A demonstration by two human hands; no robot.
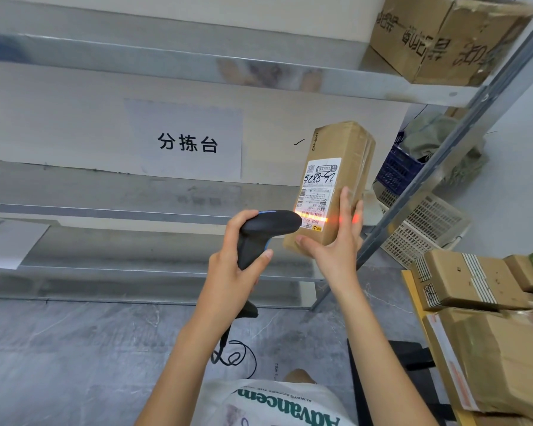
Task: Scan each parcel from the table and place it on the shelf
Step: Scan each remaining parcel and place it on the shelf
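Observation:
My right hand (336, 241) holds a long brown cardboard parcel (345, 155) upright by its lower end, its white shipping label (317, 192) facing me. My left hand (231, 265) grips a black handheld barcode scanner (265, 232) aimed at the label's lower part. A red scan line glows across the label's barcode and onto my right fingers. The scanner's cable (234, 355) hangs down toward the floor. The metal shelf (136, 210) stands right behind both hands.
Several more brown parcels (468, 281) lie on a table (410, 284) at the lower right. A large cardboard box (443, 38) sits on the upper shelf. White and blue plastic crates (419, 219) stand past the shelf post. A paper sign (185, 142) hangs on the wall.

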